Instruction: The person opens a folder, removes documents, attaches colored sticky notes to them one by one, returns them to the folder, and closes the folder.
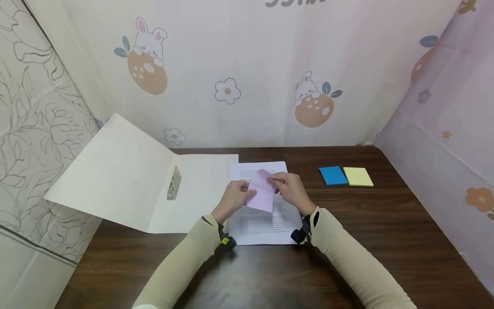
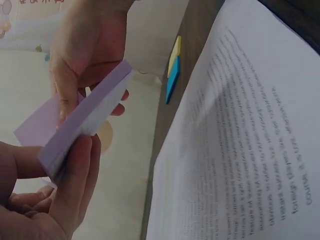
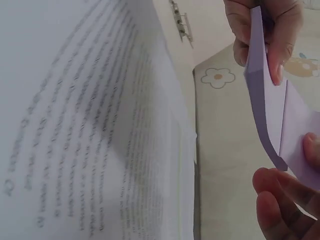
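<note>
Above a stack of printed sheets (image 1: 254,229), both hands hold a pad of purple sticky notes (image 1: 260,199). My left hand (image 1: 233,198) grips the pad (image 2: 92,107) by its edge, thumb on one face and fingers on the other. With thumb and fingers, my right hand (image 1: 292,191) pinches the top note, which is lifted and bent away from the pad. In the right wrist view the raised note (image 3: 302,130) stands apart from the pad's thick block (image 3: 262,95), still joined along one edge.
An open white folder (image 1: 204,184) with a metal clip (image 1: 174,184) lies at the left, its cover raised against the wall. To the right, a blue sticky-note pad (image 1: 333,175) sits beside a yellow one (image 1: 358,176) on the dark wooden table (image 1: 386,240). Patterned curtains surround the table.
</note>
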`<act>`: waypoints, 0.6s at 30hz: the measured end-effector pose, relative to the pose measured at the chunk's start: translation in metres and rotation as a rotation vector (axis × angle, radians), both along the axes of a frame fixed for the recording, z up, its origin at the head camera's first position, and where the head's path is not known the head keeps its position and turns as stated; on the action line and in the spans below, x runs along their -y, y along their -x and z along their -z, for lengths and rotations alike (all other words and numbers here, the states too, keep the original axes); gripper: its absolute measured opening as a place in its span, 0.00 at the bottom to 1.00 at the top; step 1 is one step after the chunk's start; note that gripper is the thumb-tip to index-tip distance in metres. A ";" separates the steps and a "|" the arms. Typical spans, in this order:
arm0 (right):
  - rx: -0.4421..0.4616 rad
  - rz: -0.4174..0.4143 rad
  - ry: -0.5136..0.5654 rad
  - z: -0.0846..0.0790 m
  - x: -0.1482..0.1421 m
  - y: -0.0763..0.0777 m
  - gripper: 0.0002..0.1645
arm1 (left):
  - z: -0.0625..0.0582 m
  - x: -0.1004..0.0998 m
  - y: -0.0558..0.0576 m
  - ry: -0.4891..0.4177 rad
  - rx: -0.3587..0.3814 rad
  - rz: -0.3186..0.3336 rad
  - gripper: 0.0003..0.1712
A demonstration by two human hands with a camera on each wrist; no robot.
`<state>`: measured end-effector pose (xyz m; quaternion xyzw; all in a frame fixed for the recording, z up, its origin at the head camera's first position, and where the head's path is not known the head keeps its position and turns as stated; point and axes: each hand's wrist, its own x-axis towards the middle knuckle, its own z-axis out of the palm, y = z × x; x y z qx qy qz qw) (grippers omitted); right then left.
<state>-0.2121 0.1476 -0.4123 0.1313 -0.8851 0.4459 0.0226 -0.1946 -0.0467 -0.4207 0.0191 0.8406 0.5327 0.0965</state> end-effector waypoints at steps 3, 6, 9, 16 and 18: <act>0.032 0.035 0.023 -0.006 0.001 0.003 0.15 | -0.007 0.000 0.000 0.030 -0.017 -0.009 0.14; 0.093 0.098 0.089 -0.008 -0.003 0.009 0.17 | -0.010 0.004 -0.001 0.046 -0.027 -0.006 0.14; 0.145 0.235 0.226 -0.007 -0.019 0.019 0.20 | -0.006 0.014 -0.005 0.074 -0.005 -0.021 0.12; 0.159 0.342 0.191 0.003 -0.066 0.035 0.23 | 0.003 0.045 -0.015 0.113 0.065 0.023 0.14; 0.172 0.323 0.150 0.007 -0.068 0.032 0.23 | 0.002 0.051 -0.014 0.125 0.065 0.046 0.15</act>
